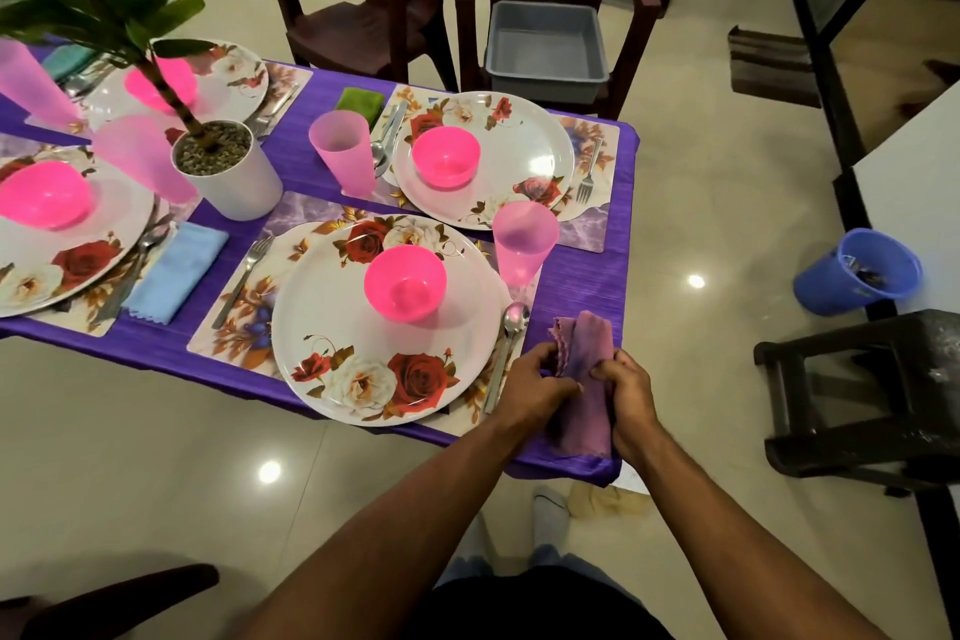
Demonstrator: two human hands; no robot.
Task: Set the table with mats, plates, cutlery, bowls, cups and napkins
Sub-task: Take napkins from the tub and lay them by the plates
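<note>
- Purple napkin (586,379): folded into a long strip, it lies at the near right corner of the bench (582,276), just right of the spoon (511,353) beside the nearest plate (387,317).
- Long axis: it runs away from the person, far end near the pink cup (523,244), near end at the bench's edge.
- Left hand (535,385): its grip is pinched on the napkin's left edge, about halfway along.
- Right hand (626,395): its grip is clamped on the right edge, directly opposite; both hands are equally near.
- Judgement: this looks like the last napkin, needing only straightening parallel to the spoon.
</note>
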